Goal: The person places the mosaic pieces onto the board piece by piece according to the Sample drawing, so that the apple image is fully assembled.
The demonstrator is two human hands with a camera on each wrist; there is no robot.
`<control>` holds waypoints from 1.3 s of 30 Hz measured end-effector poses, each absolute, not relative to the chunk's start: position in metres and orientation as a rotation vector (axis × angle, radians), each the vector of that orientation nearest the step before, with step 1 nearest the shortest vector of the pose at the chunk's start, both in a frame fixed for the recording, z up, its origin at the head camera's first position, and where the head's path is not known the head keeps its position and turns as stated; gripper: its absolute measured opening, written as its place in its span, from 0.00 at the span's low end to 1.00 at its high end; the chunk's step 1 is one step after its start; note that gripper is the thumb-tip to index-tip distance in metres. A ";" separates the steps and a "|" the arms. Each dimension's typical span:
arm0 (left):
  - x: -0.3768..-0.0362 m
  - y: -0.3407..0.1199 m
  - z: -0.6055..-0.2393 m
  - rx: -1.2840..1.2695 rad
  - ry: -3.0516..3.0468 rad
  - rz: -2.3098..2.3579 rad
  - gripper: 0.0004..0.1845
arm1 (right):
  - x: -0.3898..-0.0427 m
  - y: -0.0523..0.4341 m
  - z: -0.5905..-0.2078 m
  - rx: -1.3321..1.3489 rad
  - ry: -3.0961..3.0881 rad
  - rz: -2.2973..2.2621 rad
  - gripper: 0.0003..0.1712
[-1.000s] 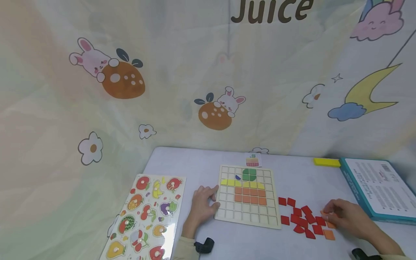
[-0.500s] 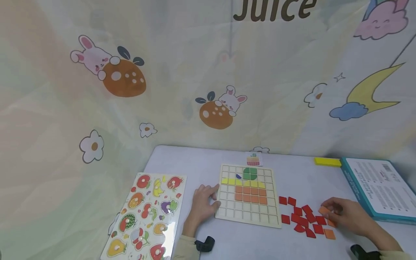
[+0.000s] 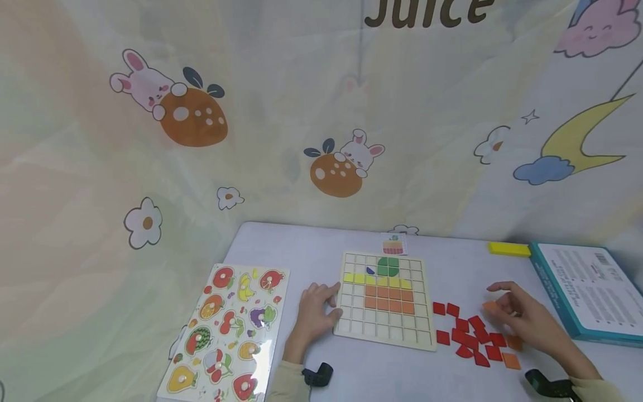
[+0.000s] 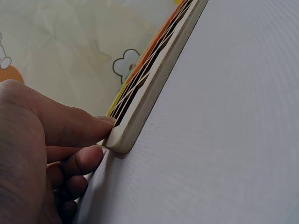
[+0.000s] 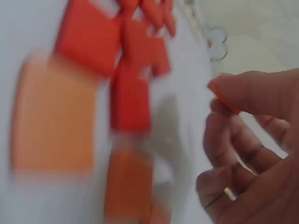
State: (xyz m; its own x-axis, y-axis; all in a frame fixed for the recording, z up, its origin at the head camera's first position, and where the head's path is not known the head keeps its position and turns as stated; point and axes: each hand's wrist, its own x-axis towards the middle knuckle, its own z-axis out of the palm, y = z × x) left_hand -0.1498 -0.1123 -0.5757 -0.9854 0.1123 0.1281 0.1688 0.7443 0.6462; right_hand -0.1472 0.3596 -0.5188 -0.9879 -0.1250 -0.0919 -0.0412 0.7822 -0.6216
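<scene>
Right of the gridded board (image 3: 370,330), the right hand (image 3: 524,315) pinches a flat orange tile (image 3: 489,306); red tiles (image 3: 464,338) lie scattered between; the left hand (image 3: 312,318) grips the board's edge.

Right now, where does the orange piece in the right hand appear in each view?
Head: lower right, the orange piece pinched by the right hand.
Left wrist: not in it.
Right wrist: the orange piece right of centre, seen nearly edge-on.
Shared landmark: the white table, in all three.
</scene>
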 end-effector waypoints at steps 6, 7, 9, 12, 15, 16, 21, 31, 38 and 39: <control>-0.150 -0.111 -0.574 -0.235 -2.850 -1.072 0.34 | -0.152 0.321 -0.512 -0.126 2.983 -1.138 0.25; -0.150 -0.111 -0.574 -0.237 -2.846 -1.067 0.34 | -0.154 0.314 -0.510 -0.113 2.991 -1.156 0.25; -0.150 -0.111 -0.575 -0.243 -2.834 -1.057 0.34 | -0.157 0.301 -0.509 -0.092 2.990 -1.189 0.26; -0.150 -0.112 -0.577 -0.255 -2.815 -1.043 0.33 | -0.162 0.284 -0.508 -0.093 2.950 -1.240 0.28; -0.150 -0.112 -0.577 -0.256 -2.819 -1.043 0.34 | -0.166 0.266 -0.510 -0.116 2.891 -1.293 0.29; -0.150 -0.112 -0.577 -0.257 -2.822 -1.044 0.34 | -0.167 0.260 -0.511 -0.128 2.870 -1.311 0.29; -0.149 -0.112 -0.575 -0.248 -2.828 -1.058 0.34 | -0.174 0.227 -0.517 -0.208 2.808 -1.405 0.26; -0.150 -0.112 -0.574 -0.239 -2.832 -1.065 0.34 | -0.191 0.169 -0.534 -0.284 2.758 -1.416 0.22; -0.150 -0.112 -0.572 -0.252 -2.838 -1.075 0.33 | -0.197 0.137 -0.544 -0.432 2.758 -1.420 0.18; -0.150 -0.112 -0.573 -0.254 -2.838 -1.075 0.33 | -0.198 0.135 -0.544 -0.447 2.760 -1.421 0.17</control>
